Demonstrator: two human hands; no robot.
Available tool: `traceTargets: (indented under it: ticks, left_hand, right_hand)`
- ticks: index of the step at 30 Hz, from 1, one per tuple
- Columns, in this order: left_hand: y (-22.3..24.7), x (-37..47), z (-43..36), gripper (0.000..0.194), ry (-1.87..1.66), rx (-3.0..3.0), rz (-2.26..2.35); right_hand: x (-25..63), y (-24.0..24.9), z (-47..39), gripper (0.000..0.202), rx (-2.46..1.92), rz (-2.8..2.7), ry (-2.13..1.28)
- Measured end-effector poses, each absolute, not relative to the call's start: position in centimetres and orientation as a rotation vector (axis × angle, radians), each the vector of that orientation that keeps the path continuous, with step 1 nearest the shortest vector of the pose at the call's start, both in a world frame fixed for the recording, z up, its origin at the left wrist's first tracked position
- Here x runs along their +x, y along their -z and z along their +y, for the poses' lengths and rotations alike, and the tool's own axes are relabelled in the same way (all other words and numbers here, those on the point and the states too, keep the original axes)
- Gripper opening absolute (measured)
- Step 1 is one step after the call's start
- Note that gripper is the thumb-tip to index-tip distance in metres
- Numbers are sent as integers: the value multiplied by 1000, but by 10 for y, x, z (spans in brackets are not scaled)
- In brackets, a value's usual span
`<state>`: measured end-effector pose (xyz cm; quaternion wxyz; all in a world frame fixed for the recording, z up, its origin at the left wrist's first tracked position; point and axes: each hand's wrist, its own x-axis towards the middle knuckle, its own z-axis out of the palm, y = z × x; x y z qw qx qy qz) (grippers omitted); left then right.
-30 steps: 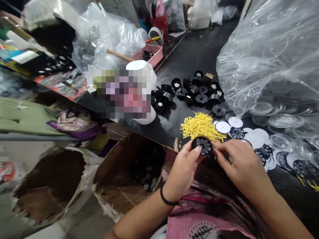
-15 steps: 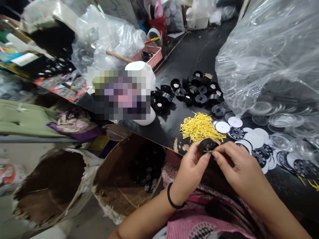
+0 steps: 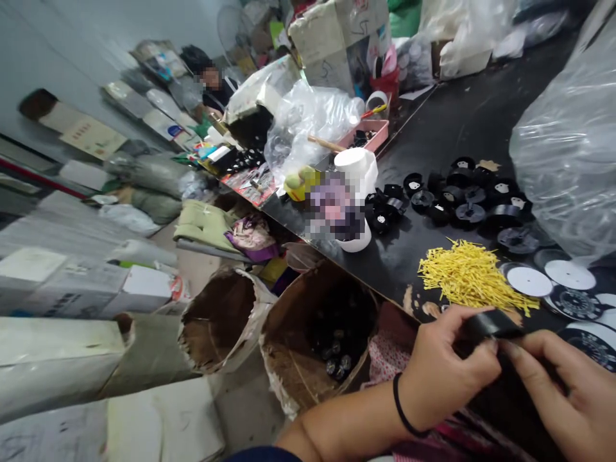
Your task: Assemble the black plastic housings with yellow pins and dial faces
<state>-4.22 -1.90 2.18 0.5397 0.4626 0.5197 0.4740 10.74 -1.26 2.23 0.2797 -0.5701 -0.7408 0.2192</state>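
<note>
My left hand [image 3: 452, 372] is closed around a black round case [image 3: 493, 324], fingers behind it and thumb on the near edge. The case is turned side-on, so its face is hidden. My right hand [image 3: 563, 378] pinches at the near right edge of the same case, fingertips close to the left thumb. Just beyond the hands lies a heap of thin yellow plastic pointers [image 3: 469, 276]. White discs [image 3: 529, 281] and black printed dial discs [image 3: 577, 301] lie to the right of the heap. Several more black round cases [image 3: 469, 192] stand behind it.
A large clear plastic bag [image 3: 568, 147] bulges at the right. White cups [image 3: 356, 163], a pink tray [image 3: 380, 138] and another plastic bag [image 3: 303, 122] stand farther left. Below the table edge are two open cardboard drums [image 3: 269, 333]. Another person [image 3: 216, 93] sits far back.
The view has swung left, so the hands appear farther right and lower. The case has tilted: its face and the yellow pointer at my right fingertips no longer show.
</note>
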Motion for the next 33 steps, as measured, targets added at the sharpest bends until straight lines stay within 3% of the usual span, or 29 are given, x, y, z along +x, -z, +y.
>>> traceTargets:
  ticks: [4, 13, 19, 24, 29, 33]
  left_hand:
    - [-16, -47, -16, 31, -1081, 1093, 1139]
    - [-17, -55, -11, 44, -972, 1048, 992]
    - [-16, -48, -12, 40, -932, 950, 941]
    - [-4, -33, -20, 44, -983, 457, 781]
    - [-8, -40, -17, 43, -1037, 966, 966]
    - [-7, -46, -16, 42, -981, 1107, 1018]
  right_hand:
    - [107, -29, -6, 43, -1482, -2000, -650]
    - [117, -18, -3, 29, -1153, -2357, 65]
    - [111, -28, -1, 38, -957, -2465, 312]
    - [110, -23, -2, 30, -1354, -2244, 23]
    - [128, -4, 2, 28, -1465, -2141, -467]
    - [121, -8, -7, 15, -1496, -1992, -488]
